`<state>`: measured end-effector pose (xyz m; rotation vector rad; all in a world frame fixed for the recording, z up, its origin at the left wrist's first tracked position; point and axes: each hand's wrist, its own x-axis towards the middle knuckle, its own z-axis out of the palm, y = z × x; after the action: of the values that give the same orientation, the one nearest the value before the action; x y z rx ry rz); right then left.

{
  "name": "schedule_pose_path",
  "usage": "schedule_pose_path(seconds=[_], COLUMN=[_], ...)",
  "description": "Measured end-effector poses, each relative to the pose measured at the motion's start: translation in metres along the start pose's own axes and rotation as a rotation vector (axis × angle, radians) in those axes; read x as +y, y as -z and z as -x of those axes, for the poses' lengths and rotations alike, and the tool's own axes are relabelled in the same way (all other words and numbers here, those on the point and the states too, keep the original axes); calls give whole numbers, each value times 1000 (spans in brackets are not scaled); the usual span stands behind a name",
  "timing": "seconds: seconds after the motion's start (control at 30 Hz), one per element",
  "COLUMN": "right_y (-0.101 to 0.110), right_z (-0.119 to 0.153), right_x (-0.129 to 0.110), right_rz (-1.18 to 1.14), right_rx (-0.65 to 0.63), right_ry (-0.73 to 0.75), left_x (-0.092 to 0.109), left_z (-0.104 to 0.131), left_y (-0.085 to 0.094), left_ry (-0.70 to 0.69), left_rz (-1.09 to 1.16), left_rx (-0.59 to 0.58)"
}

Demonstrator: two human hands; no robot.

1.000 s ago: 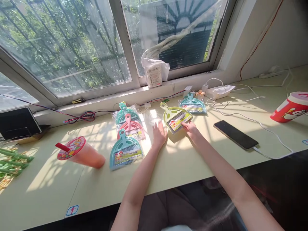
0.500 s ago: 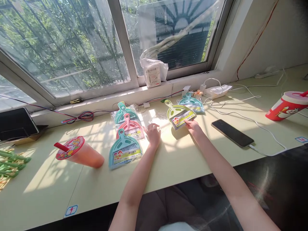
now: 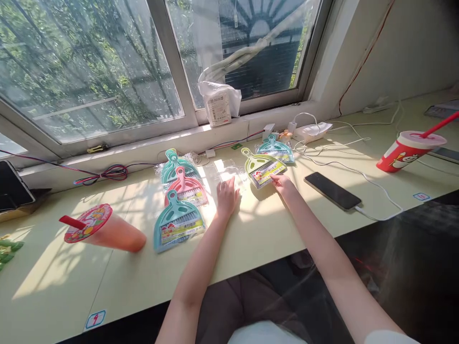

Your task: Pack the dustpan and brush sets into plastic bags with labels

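A light green mini dustpan and brush set (image 3: 263, 167) is held at its lower right corner by my right hand (image 3: 282, 184), thumb and fingers closed on it. To its left, my left hand (image 3: 227, 198) lies on the table with thumb and fingers apart, fingertips at some clear plastic bags (image 3: 219, 167). Left of that hand, bagged dustpan sets lie overlapping: a teal one (image 3: 179, 222) in front, a pink one (image 3: 184, 187) in the middle and green-teal (image 3: 175, 165) at the back. Behind the light green set sits a blue-teal set (image 3: 275, 149).
A drink cup with a red straw (image 3: 111, 229) stands at the left, a red cup (image 3: 409, 152) at the right. A phone (image 3: 333, 191) with a white cable lies right of my right arm. Tissues (image 3: 218, 107) stand on the sill above coiled wires (image 3: 111, 173) and a power strip (image 3: 311, 131).
The view has shifted a little to the right. My left hand's fingers have straightened forward over the plastic bags. My right hand still holds the light green set, with little change.
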<state>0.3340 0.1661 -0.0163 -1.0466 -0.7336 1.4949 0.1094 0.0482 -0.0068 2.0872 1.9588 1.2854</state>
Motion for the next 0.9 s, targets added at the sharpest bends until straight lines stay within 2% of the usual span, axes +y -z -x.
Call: schedule_pose_path(seconds=[0.1, 0.3, 0.4, 0.53, 0.67, 0.8, 0.9], right_y=[4, 16, 17, 14, 12, 15, 22], right_z=[-1, -3, -2, 4, 10, 14, 14], right_x=[-5, -15, -20, -27, -31, -35, -38], right_rz=[35, 142, 188, 223, 248, 243, 236], right_rx=[-32, -83, -94, -143, -184, -210, -242], right_ry=[-5, -33, -67, -122, -152, -158, -137], left_x=[-6, -15, -10, -8, -15, -20, -18], left_z=[1, -3, -4, -2, -2, -4, -4], left_y=[-3, 2, -1, -5, -4, -1, 0], left_ry=[41, 222, 195, 124, 176, 244, 226], left_rz=[-58, -155, -117, -157, -246, -155, -169], left_rx=[-20, 104, 127, 78, 53, 109, 139])
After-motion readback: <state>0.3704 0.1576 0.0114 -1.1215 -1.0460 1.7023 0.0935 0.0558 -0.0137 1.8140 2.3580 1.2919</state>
